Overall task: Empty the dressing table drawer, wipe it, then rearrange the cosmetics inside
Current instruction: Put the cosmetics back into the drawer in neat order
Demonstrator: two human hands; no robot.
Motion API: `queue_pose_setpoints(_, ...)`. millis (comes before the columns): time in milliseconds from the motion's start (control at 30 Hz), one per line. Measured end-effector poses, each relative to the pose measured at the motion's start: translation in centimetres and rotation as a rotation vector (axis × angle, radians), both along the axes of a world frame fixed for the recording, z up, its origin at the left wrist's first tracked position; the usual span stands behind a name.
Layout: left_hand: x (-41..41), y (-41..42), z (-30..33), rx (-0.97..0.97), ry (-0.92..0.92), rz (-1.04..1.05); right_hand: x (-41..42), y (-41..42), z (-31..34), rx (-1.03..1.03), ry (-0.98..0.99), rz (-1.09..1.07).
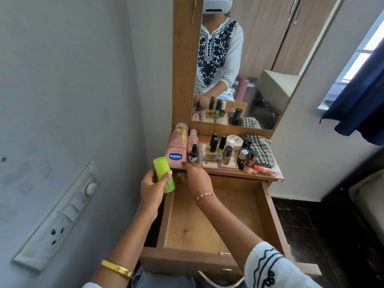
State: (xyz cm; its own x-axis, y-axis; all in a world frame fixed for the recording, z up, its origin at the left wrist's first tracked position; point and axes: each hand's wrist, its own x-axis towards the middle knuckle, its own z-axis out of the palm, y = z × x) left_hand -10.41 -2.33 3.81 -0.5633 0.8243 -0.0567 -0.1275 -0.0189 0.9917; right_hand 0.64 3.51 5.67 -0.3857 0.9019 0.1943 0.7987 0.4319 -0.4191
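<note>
The right hand (197, 175) covers the drawer's (209, 221) far left corner, its fingertips hidden under the tabletop edge. The left hand (152, 188) masks the green bottle's (163, 173) middle; labels on small bottles beyond the fingers are unreadable.

One view only, from the head, looking forward and steeply down over both forearms. It sits close above the open drawer (209, 221), which fills the lower middle. The table (228, 173) ledge lies just beyond, with the mirror (239, 65) rising to the top edge. The wide lens bends the wall on the left and the window on the right.
</note>
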Motion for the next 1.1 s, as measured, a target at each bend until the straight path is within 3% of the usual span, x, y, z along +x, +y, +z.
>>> queue_pose_setpoints(100,-0.5,0.1,-0.2,-0.001,-0.027,-0.013,-0.5,0.6,0.0,0.093,-0.144,0.022)
queue_pose_setpoints(333,-0.8,0.4,-0.5,-0.012,-0.058,0.028,0.0,1.0,0.0,0.238,-0.263,0.094)
queue_pose_setpoints(567,-1.5,1.5,0.8,-0.006,-0.167,0.069,1.0,-0.3,1.2,0.466,-0.166,0.186)
queue_pose_setpoints(700,-2.3,1.9,1.2,-0.03,-0.257,-0.085,2.1,-1.2,0.1,0.488,-0.037,0.252)
queue_pose_setpoints(800,-2.5,2.0,1.1,-0.042,-0.302,-0.222,3.2,-1.7,-0.8,0.481,-0.051,0.258)
queue_pose_setpoints(867,-2.2,2.1,0.9,-0.076,-0.296,-0.276,3.5,-2.1,-1.1,0.346,0.004,0.236)
queue_pose_setpoints(967,-1.7,2.0,0.6,-0.117,-0.279,-0.274,3.6,-2.4,-1.5,0.07,0.28,0.083)
queue_pose_setpoints(1100,-1.3,1.4,0.1,-0.116,-0.295,-0.26,2.1,-2.9,-0.8,-0.434,0.931,-0.199)
